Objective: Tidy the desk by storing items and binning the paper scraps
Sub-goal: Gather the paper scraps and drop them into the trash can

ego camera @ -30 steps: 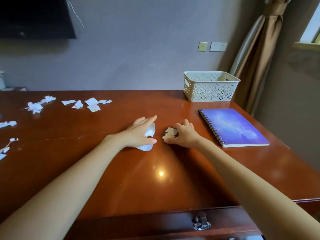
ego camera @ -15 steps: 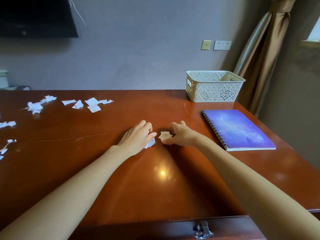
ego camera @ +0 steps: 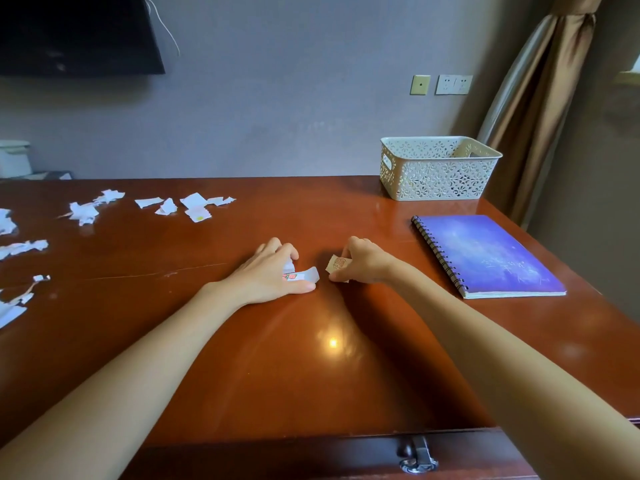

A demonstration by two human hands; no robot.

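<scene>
Curling round one white scrap (ego camera: 307, 274), the left hand (ego camera: 268, 277) faces the right hand (ego camera: 367, 263) pinching one tan scrap (ego camera: 337, 264).

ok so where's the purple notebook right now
In the head view the purple notebook lies flat on the right side of the desk, just on the near side of the white basket and right of the right hand.

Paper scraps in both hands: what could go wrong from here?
The left hand holds the white scrap only partly, one end poking out, so it might slip free when lifted. The right hand pinches the tan scrap by an edge; it could drop. Loose scraps lie far left on the desk and might get missed.
</scene>
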